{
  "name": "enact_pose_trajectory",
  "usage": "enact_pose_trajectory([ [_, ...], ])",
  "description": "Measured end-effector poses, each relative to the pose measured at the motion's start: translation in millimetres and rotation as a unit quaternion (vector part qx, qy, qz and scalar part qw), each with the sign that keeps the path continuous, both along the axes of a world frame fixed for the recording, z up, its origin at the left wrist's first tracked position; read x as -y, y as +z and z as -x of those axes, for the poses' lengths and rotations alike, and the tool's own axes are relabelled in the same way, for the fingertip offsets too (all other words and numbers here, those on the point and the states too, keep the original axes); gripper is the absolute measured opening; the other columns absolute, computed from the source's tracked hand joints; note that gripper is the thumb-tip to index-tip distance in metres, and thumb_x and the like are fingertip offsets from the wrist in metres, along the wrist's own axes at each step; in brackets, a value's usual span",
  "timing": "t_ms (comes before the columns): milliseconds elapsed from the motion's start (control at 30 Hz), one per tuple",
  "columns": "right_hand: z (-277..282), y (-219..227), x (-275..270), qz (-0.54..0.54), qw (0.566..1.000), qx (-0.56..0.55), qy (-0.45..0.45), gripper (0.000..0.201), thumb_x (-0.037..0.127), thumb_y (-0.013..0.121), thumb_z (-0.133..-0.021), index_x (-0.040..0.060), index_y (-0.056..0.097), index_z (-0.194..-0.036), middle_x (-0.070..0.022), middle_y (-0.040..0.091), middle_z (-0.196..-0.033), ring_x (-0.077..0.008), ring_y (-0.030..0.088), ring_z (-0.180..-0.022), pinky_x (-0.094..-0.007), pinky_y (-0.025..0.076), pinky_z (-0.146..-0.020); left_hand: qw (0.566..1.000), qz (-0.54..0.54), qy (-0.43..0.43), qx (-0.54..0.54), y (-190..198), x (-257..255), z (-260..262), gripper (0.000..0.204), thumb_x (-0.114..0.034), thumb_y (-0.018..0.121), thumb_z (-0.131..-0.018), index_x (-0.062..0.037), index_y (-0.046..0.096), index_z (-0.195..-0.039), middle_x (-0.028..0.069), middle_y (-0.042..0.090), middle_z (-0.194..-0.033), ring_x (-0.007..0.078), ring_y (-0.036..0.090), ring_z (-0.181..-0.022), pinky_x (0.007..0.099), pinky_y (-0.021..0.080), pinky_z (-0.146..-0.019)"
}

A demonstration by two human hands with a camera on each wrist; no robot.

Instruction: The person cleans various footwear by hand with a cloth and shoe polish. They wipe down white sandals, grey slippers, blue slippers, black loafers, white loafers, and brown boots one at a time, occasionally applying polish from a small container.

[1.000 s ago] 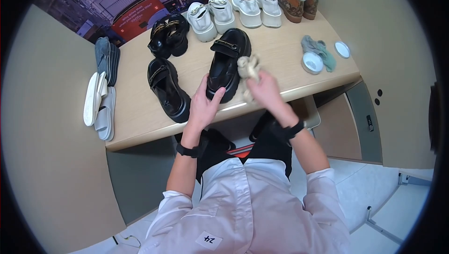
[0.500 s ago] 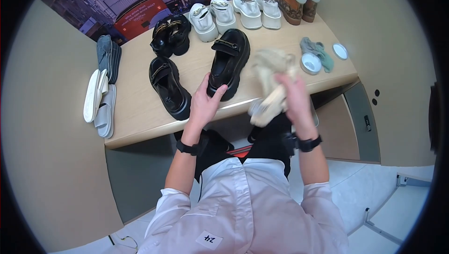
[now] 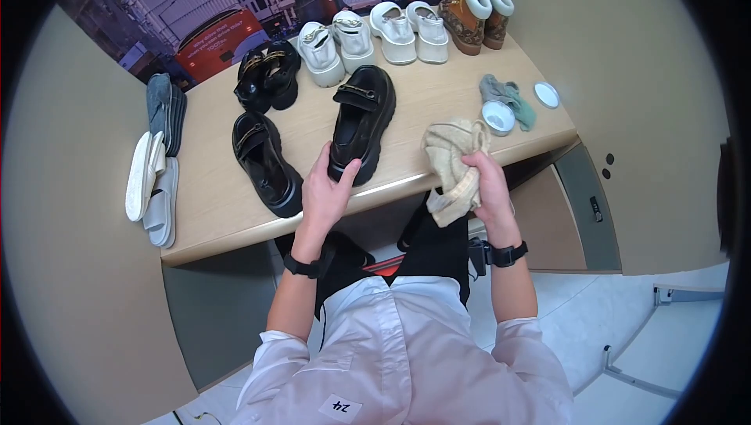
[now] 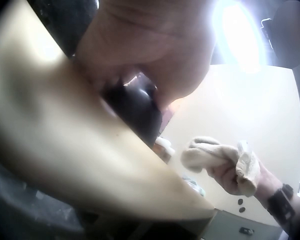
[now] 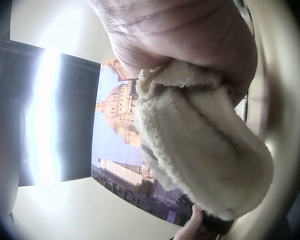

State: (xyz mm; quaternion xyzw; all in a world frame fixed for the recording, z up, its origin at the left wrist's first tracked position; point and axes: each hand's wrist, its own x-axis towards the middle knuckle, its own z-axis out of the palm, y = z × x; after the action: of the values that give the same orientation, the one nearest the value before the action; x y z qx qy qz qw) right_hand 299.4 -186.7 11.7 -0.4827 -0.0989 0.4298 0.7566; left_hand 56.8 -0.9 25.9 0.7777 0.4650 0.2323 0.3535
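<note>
In the head view, my left hand [image 3: 325, 197] grips the heel of a black chunky-soled loafer [image 3: 374, 116] with a metal trim, thumb on one side and fingers on the other. The loafer's toe points to the back of the table. Its mate, another black loafer [image 3: 270, 171], lies to the left. My right hand [image 3: 491, 190] holds a bunched cream cloth [image 3: 456, 151] over the front edge, apart from the loafer. The right wrist view shows the fluffy cloth [image 5: 205, 145] hanging folded from my fist. Dark shiny leather [image 4: 135, 107] shows under my left hand in the left wrist view.
Along the back of the table [image 3: 422, 96] stand black shoes [image 3: 268, 73], white shoes [image 3: 356, 38], white clogs [image 3: 395, 34] and brown boots [image 3: 469, 22]. Slippers [image 3: 160, 198] line the left side. A small round tub [image 3: 498, 118], grey-green cloth [image 3: 512, 99] and white lid [image 3: 547, 95] lie right.
My right hand has pulled the cream cloth away from the loafer's side, moving right and toward me, and the cloth hangs looser. My left hand keeps its grip on the heel.
</note>
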Motion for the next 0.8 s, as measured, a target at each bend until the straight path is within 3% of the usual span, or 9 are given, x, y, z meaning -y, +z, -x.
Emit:
enact_pose_trajectory([
  [67,3.5,-6.0,-0.9,0.022,0.999,0.036,0.024,0.047,0.01,0.065,-0.098,-0.002,0.059,-0.143,-0.01,0.073,-0.121,-0.0199,0.074,-0.103,-0.0332,0.061,-0.093,1.0,0.0,0.002,-0.015,8.1,6.0,-0.6,0.079,-0.049,0.08,-0.098,0.0065,0.06,-0.15,0.0279,0.078,-0.106,0.0347,0.074,-0.08,0.0418,0.058,-0.082],
  [100,7.4,-11.5,-2.6,0.024,0.998,0.041,0.032,0.046,0.01,0.067,-0.099,-0.002,0.059,-0.143,-0.0103,0.073,-0.123,-0.0188,0.074,-0.105,-0.0332,0.06,-0.095,0.999,-0.043,0.002,0.017,-12.4,1.3,0.4,0.077,-0.049,0.08,-0.098,0.0064,0.061,-0.149,0.0299,0.078,-0.112,0.0419,0.077,-0.095,0.0452,0.059,-0.089],
  [200,20.5,-2.3,-7.6,0.073,0.989,0.111,0.065,0.045,0.01,0.073,-0.099,-0.0016,0.062,-0.141,-0.011,0.074,-0.125,-0.0165,0.073,-0.109,-0.0327,0.06,-0.095,0.998,-0.056,0.0,0.03,-11.2,4.8,0.1,0.077,-0.048,0.081,-0.098,0.0062,0.061,-0.148,0.0321,0.076,-0.122,0.0464,0.074,-0.117,0.0467,0.059,-0.1],
  [500,10.3,18.9,-19.7,0.104,0.957,0.255,0.089,0.04,0.017,0.078,-0.1,-0.0002,0.069,-0.136,-0.0081,0.079,-0.114,-0.012,0.072,-0.101,-0.031,0.059,-0.09,0.996,-0.075,0.004,0.055,-17.4,2.7,-0.4,0.078,-0.049,0.085,-0.093,0.0056,0.065,-0.145,0.0298,0.079,-0.117,0.0431,0.078,-0.112,0.0453,0.06,-0.099],
  [633,-6.9,41.3,-33.8,0.082,0.958,0.274,0.036,0.034,0.019,0.078,-0.101,0.0001,0.071,-0.129,-0.0067,0.078,-0.11,-0.0112,0.071,-0.098,-0.0309,0.058,-0.087,0.996,-0.07,0.003,0.048,-11.3,5.5,-1.2,0.078,-0.047,0.087,-0.091,0.0058,0.066,-0.145,0.0294,0.079,-0.118,0.0422,0.078,-0.113,0.0442,0.06,-0.099],
  [700,-24.5,55.4,-47.3,0.067,0.947,0.312,-0.021,0.032,0.02,0.078,-0.101,0.0006,0.072,-0.126,-0.0065,0.078,-0.107,-0.0111,0.07,-0.097,-0.0311,0.057,-0.085,0.997,-0.058,0.002,0.041,-4.6,7.0,-1.2,0.077,-0.041,0.089,-0.092,0.0098,0.064,-0.144,0.0292,0.079,-0.122,0.0366,0.079,-0.118,0.0399,0.059,-0.102],
  [800,-55.9,72.9,-63.9,0.126,0.865,0.472,-0.113,0.034,0.026,0.078,-0.101,0.0017,0.072,-0.124,-0.0095,0.079,-0.103,-0.014,0.072,-0.093,-0.0322,0.056,-0.083,0.996,-0.067,-0.006,0.059,-8.0,3.9,-0.8,0.076,-0.042,0.09,-0.091,0.0088,0.066,-0.143,0.0284,0.079,-0.122,0.0372,0.079,-0.117,0.0403,0.06,-0.101],
])
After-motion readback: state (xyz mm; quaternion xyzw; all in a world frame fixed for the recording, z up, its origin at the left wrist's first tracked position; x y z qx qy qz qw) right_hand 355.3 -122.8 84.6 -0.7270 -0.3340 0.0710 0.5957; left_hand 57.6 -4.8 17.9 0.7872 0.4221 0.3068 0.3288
